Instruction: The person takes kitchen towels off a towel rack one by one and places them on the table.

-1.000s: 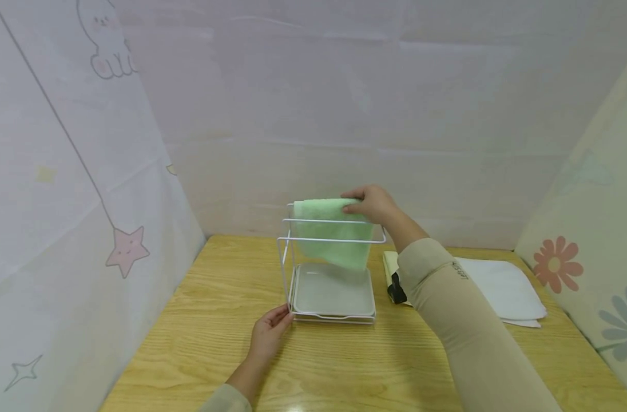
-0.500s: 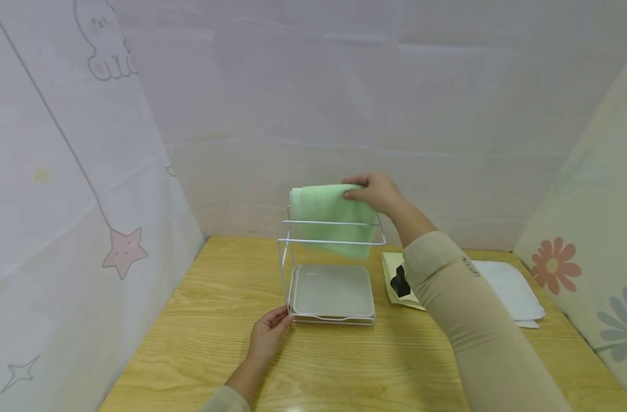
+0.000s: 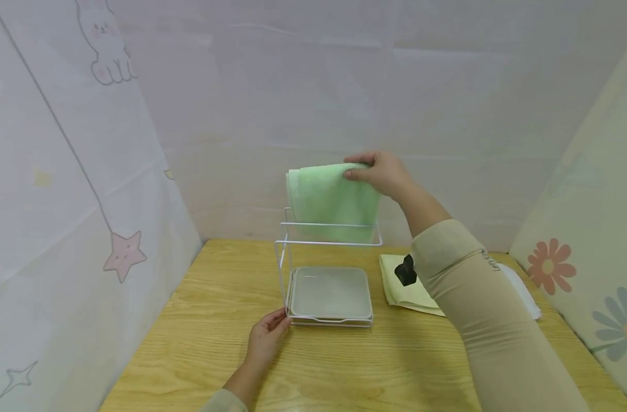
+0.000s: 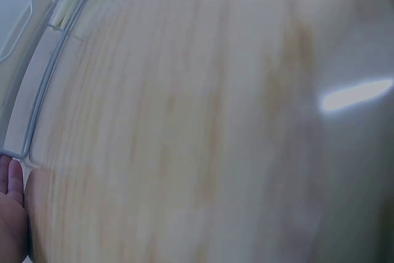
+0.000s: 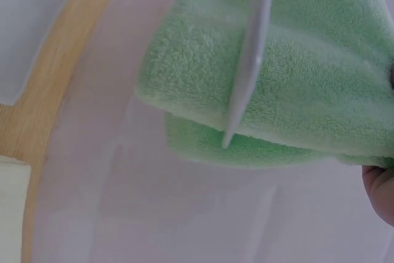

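My right hand (image 3: 385, 173) pinches a folded light-green towel (image 3: 334, 191) by its top edge. The towel hangs behind the upper bars of a white wire rack (image 3: 329, 244), most of it above them. Close up in the right wrist view, a rack rod (image 5: 249, 60) crosses in front of the fuzzy towel (image 5: 197, 60), and part of the hand (image 5: 380, 192) shows at the right edge. My left hand (image 3: 264, 340) holds the rack's front left bottom corner between thumb and fingers. A pale grey tray (image 3: 331, 293) lies in the rack's base.
Right of the rack, a folded pale-yellow cloth (image 3: 396, 294) lies on the wooden table (image 3: 190, 343), with a black object (image 3: 406, 271) above it. A white cloth (image 3: 523, 292) lies farther right, partly behind my right sleeve. Printed fabric walls stand at the back and sides.
My right hand has raised the green towel upward from the rack's bars, and the tray beneath shows more fully. My left hand stays at the rack's corner.
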A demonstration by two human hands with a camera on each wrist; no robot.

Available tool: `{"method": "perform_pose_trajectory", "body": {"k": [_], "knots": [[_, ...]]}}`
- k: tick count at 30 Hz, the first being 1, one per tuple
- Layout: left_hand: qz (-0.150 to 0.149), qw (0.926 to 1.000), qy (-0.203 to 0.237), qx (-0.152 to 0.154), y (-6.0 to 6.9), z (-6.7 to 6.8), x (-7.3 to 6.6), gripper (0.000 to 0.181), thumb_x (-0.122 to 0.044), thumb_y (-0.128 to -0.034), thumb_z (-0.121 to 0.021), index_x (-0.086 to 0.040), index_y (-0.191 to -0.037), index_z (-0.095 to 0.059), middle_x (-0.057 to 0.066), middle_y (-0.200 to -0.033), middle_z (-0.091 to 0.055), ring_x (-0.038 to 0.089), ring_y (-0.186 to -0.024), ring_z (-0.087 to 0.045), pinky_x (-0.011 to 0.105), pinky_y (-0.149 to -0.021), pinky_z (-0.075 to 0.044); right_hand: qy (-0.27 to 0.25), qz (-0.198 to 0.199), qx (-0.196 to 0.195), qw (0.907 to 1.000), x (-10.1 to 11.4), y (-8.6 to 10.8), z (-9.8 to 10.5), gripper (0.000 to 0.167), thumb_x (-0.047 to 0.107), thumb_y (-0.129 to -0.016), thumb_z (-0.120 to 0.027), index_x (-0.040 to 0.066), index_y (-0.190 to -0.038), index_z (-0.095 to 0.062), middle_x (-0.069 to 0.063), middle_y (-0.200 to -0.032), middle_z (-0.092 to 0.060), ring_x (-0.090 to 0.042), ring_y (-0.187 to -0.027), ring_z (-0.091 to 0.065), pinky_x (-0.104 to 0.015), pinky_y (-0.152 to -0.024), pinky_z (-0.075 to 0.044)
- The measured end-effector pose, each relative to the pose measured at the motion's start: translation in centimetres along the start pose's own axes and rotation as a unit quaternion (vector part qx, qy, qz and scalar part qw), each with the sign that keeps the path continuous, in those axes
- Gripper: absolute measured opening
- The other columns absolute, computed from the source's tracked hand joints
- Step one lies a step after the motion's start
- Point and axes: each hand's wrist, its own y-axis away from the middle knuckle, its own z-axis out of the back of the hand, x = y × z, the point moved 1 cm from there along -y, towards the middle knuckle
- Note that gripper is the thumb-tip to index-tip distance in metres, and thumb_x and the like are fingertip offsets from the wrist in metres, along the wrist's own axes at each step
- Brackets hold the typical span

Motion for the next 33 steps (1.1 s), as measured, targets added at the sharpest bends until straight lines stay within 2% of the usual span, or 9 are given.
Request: {"method": "perform_pose_trajectory", "body": {"k": [3, 7, 14, 17, 20, 24, 33], "knots": [[-0.004, 1.0000, -0.002, -0.001, -0.1, 0.0, 0.1, 0.036, -0.005, -0.0926, -0.066, 0.014, -0.122, -0.058, 0.031, -0.125, -0.062, 0.004, -0.100, -0.065, 0.015, -0.084, -0.056, -0.014, 0.012, -0.015, 0.9997, 0.9, 0.2, 0.9, 0.044, 0.027, -0.088, -0.075, 0.016, -0.129, -0.065, -0.005, -0.140, -0.060, -0.021, -0.136, -0.046, -0.039, -0.107, -0.045], [0.004, 1.0000, 0.000, -0.001, -0.1, -0.1, 0.0, 0.036, -0.005, -0.0929, -0.066, 0.013, -0.123, -0.058, 0.030, -0.126, -0.061, 0.002, -0.100, -0.064, 0.013, -0.084, -0.056, -0.024, 0.013, -0.031, 0.9991, 2.0, 0.5, 2.1, 0.045, 0.028, -0.087, -0.076, 0.017, -0.129, -0.065, -0.003, -0.139, -0.060, -0.018, -0.135, -0.047, -0.033, -0.103, -0.046], [0.008, 0.9999, -0.011, 0.000, -0.2, -0.1, -0.1, 0.035, -0.004, -0.0930, -0.065, 0.012, -0.123, -0.059, 0.029, -0.126, -0.062, 0.006, -0.103, -0.065, 0.011, -0.083, -0.055, -0.061, 0.003, -0.054, 0.9967, 3.8, 1.6, 4.1, 0.046, 0.031, -0.084, -0.079, 0.023, -0.127, -0.067, 0.002, -0.136, -0.063, -0.010, -0.121, -0.052, -0.020, -0.083, -0.047], [0.005, 0.9999, -0.012, 0.003, -0.3, -0.1, 0.0, 0.036, -0.005, -0.0929, -0.065, 0.013, -0.123, -0.059, 0.029, -0.126, -0.062, 0.002, -0.100, -0.064, 0.011, -0.082, -0.055, -0.077, 0.011, -0.066, 0.9948, 4.6, 2.2, 5.0, 0.045, 0.031, -0.082, -0.081, 0.023, -0.125, -0.069, 0.006, -0.129, -0.067, -0.008, -0.115, -0.054, -0.019, -0.081, -0.047], [0.004, 0.9999, -0.014, 0.002, -0.4, -0.1, 0.1, 0.036, -0.006, -0.0925, -0.066, 0.012, -0.123, -0.059, 0.029, -0.126, -0.062, 0.001, -0.098, -0.064, 0.012, -0.082, -0.055, -0.094, 0.023, -0.075, 0.9925, 5.1, 2.9, 5.8, 0.045, 0.029, -0.080, -0.083, 0.022, -0.122, -0.070, 0.011, -0.113, -0.073, -0.006, -0.106, -0.058, -0.018, -0.079, -0.048], [0.004, 0.9998, -0.020, 0.001, -0.7, 0.0, 0.2, 0.037, -0.009, -0.0927, -0.067, 0.011, -0.123, -0.060, 0.028, -0.126, -0.062, 0.001, -0.098, -0.064, 0.013, -0.083, -0.056, -0.110, 0.031, -0.076, 0.9906, 5.3, 3.7, 6.8, 0.045, 0.027, -0.078, -0.084, 0.020, -0.120, -0.071, 0.017, -0.096, -0.073, -0.003, -0.093, -0.061, -0.017, -0.074, -0.050], [0.012, 0.9996, -0.024, 0.001, -1.0, -0.1, 0.3, 0.038, -0.010, -0.0924, -0.068, 0.009, -0.124, -0.060, 0.026, -0.128, -0.062, -0.001, -0.098, -0.064, 0.013, -0.084, -0.055, -0.131, 0.043, -0.074, 0.9877, 3.7, 5.6, 9.2, 0.031, 0.020, -0.078, -0.084, 0.027, -0.108, -0.077, 0.021, -0.089, -0.072, 0.001, -0.083, -0.062, -0.014, -0.067, -0.051]]}}
